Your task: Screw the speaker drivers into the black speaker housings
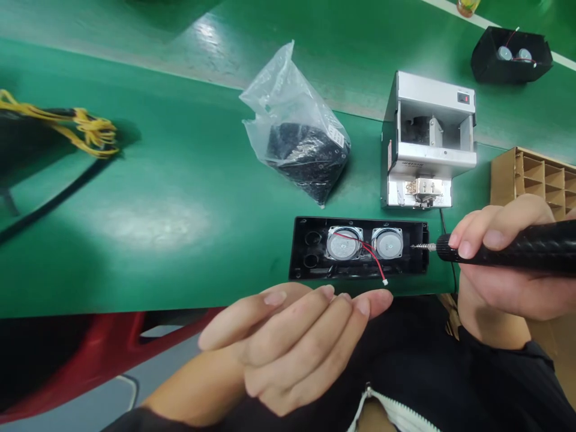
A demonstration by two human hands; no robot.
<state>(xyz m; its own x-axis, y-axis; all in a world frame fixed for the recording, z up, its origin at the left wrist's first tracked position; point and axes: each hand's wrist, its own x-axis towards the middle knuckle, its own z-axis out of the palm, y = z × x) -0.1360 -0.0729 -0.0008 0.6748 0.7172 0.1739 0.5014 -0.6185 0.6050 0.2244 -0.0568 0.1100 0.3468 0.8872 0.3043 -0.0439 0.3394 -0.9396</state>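
My right hand is wrapped round a black electric screwdriver that lies nearly level. Its thin bit points left, with the tip over the right end of a black speaker housing. Two round grey speakers, the left one and the right one, sit inside that open housing. A red wire runs from them to a small white connector at the near rim. Just below the housing is my left hand, fingers curled and pressed together; whatever it may hold is hidden.
Behind the housing lies a clear plastic bag of small black parts. A silver screw-feeder-like machine stands right of it, beside a divided cardboard box. Another speaker housing is at the far right. Yellow cord lies left.
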